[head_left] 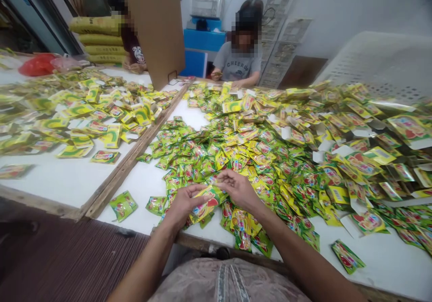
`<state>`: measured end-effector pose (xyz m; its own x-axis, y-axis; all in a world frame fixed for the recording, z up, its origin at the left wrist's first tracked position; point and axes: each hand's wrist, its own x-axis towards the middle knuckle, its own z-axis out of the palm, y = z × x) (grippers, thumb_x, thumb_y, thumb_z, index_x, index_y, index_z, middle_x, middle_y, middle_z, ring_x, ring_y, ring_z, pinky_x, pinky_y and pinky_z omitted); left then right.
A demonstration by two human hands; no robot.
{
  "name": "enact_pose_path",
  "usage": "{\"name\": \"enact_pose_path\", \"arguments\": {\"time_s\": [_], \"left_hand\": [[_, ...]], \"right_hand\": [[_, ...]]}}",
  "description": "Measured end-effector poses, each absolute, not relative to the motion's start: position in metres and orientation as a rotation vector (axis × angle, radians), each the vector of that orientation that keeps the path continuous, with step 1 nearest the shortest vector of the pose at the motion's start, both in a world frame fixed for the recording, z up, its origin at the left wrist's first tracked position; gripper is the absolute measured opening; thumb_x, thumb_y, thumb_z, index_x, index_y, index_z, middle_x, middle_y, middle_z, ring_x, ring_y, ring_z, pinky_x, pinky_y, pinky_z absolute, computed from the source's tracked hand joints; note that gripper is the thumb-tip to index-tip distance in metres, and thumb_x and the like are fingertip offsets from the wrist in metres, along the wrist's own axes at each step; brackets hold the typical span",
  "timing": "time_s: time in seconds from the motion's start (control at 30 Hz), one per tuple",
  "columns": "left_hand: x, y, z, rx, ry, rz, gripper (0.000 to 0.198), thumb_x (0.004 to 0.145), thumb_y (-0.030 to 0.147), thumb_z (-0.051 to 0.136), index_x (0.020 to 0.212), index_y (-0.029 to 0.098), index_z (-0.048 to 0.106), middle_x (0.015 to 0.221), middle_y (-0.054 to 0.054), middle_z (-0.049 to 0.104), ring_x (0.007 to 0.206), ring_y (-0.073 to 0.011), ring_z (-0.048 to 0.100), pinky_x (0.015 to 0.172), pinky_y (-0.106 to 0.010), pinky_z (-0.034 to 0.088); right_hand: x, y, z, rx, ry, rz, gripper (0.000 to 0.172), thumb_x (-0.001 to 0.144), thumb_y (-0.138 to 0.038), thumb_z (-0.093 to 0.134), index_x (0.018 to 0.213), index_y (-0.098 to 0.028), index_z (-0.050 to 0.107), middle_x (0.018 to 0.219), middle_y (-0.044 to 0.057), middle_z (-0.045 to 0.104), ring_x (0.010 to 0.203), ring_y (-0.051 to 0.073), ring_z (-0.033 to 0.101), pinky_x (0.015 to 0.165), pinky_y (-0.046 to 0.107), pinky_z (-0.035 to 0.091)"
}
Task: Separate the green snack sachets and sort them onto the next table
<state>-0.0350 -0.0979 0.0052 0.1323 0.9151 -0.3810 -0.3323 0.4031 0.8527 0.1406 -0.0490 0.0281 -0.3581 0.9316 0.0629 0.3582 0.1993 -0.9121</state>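
My left hand (187,203) is closed round the lower left part of a small yellow-green box (206,205) with a red fruit picture, held above the table's near edge. At the box's upper right end, my right hand (236,188) has its thumb and fingertips pinched together; whether they grip the flap or something small is hidden. Beneath and beyond both hands lies a wide heap of small green and yellow packets (194,158). A single green packet (123,206) rests apart on the white surface to the left.
Yellow-green boxes (366,164) pile up at the right, and more (111,135) lie beyond the wooden divider (135,158). A person (238,61) in a grey shirt sits across the table. Another person (135,50) is partly hidden behind a brown board (155,27). A white perforated basket (381,68) stands back right.
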Motion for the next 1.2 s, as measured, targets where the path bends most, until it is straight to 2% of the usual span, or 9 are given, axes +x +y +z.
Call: {"name": "enact_pose_path", "arguments": {"time_s": [0.1,0.27,0.43,0.53,0.73,0.87,1.03,1.1,1.2], "left_hand": [[-0.032,-0.097,0.004,0.647,1.070,1.043,0.044,0.051,0.030,0.081,0.088,0.013,0.066,0.075,-0.005,0.072,0.060,-0.0164,0.064,0.060,-0.027,0.049],[-0.027,-0.098,0.002,0.668,1.063,1.060,0.040,0.053,0.027,0.080,0.088,0.013,0.065,0.073,-0.003,0.071,0.063,-0.0149,0.064,0.064,-0.025,0.049],[-0.027,-0.100,0.003,0.718,1.073,1.071,0.037,0.055,0.025,0.079,0.088,0.015,0.065,0.075,-0.001,0.071,0.063,-0.0128,0.063,0.063,-0.022,0.048],[-0.026,-0.101,0.002,0.751,1.105,1.110,0.035,0.056,0.025,0.079,0.086,0.016,0.065,0.076,0.001,0.070,0.064,-0.0117,0.062,0.062,-0.021,0.047],[-0.026,-0.101,0.003,0.811,1.121,1.116,0.033,0.057,0.025,0.078,0.086,0.016,0.067,0.080,0.000,0.069,0.066,-0.0118,0.061,0.064,-0.021,0.046],[-0.026,-0.102,0.001,0.845,1.151,1.099,0.032,0.058,0.027,0.078,0.087,0.016,0.067,0.081,-0.001,0.070,0.068,-0.0130,0.062,0.064,-0.021,0.046],[-0.027,-0.101,0.001,0.797,1.185,1.046,0.036,0.055,0.028,0.079,0.087,0.016,0.067,0.081,-0.003,0.071,0.067,-0.0141,0.063,0.064,-0.023,0.047],[-0.028,-0.099,0.002,0.743,1.190,1.029,0.039,0.055,0.029,0.079,0.089,0.016,0.067,0.080,-0.004,0.072,0.066,-0.0153,0.064,0.064,-0.025,0.048],[-0.027,-0.096,0.003,0.718,1.171,1.055,0.040,0.054,0.029,0.080,0.089,0.015,0.066,0.085,-0.005,0.072,0.070,-0.0174,0.065,0.068,-0.027,0.050]], "right_hand": [[0.143,-0.058,0.028,-1.206,-1.699,1.149,0.021,0.071,-0.026,0.063,0.090,-0.019,0.055,0.079,0.001,0.060,0.070,0.014,0.057,0.065,0.026,0.048],[0.142,-0.073,0.030,-1.220,-1.768,1.080,0.018,0.078,-0.021,0.053,0.096,-0.020,0.054,0.075,0.000,0.063,0.069,0.014,0.061,0.068,0.029,0.049],[0.141,-0.078,0.028,-1.291,-1.745,0.909,0.020,0.074,-0.020,0.058,0.094,-0.021,0.055,0.082,0.002,0.064,0.072,0.014,0.060,0.069,0.028,0.049],[0.140,-0.078,0.025,-1.313,-1.713,0.968,0.017,0.072,-0.020,0.058,0.089,-0.021,0.056,0.079,0.001,0.064,0.068,0.014,0.060,0.065,0.027,0.049],[0.141,-0.075,0.031,-1.361,-1.588,1.099,0.022,0.067,-0.024,0.063,0.088,-0.021,0.055,0.073,0.000,0.066,0.069,0.015,0.062,0.067,0.028,0.048],[0.141,-0.073,0.032,-1.388,-1.563,1.261,0.024,0.066,-0.022,0.062,0.088,-0.020,0.054,0.070,-0.001,0.067,0.062,0.014,0.058,0.060,0.025,0.044],[0.140,-0.074,0.028,-1.247,-1.680,1.481,0.028,0.074,-0.017,0.048,0.102,-0.022,0.048,0.052,-0.010,0.051,0.041,0.008,0.037,0.046,0.019,0.030],[0.140,-0.074,0.030,-1.190,-1.602,1.549,0.033,0.076,-0.019,0.048,0.109,-0.022,0.043,0.057,-0.008,0.053,0.047,0.009,0.042,0.049,0.020,0.033],[0.139,-0.074,0.034,-1.211,-1.615,1.472,0.041,0.081,-0.027,0.050,0.120,-0.024,0.038,0.068,-0.005,0.060,0.056,0.010,0.048,0.054,0.021,0.035]]}}
